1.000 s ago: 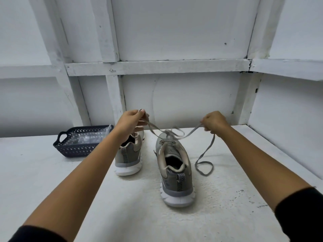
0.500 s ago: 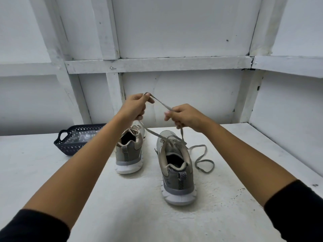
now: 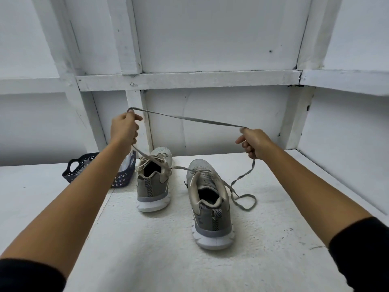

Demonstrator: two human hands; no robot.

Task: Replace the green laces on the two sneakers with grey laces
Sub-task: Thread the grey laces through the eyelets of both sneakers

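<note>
Grey lace: stretched taut in the air above and beyond the near sneaker, with a hand at each end of the span. From the left hand it slants down across the far sneaker to the near sneaker's top eyelets. From the right hand it hangs down and ends in a loose loop lying just right of the near sneaker.
Left hand: raised up and to the left of the near sneaker, fingers curled, pinching the lace at its bend.
Right hand: raised up and to the right of the near sneaker, fist closed round the lace.
Near sneaker: grey with a white sole, upright, heel toward the camera.
Far sneaker: left of and beyond the near sneaker, apart from it, pale laces loose.
Dark basket: further left of the near sneaker, partly hidden by the left forearm.
</note>
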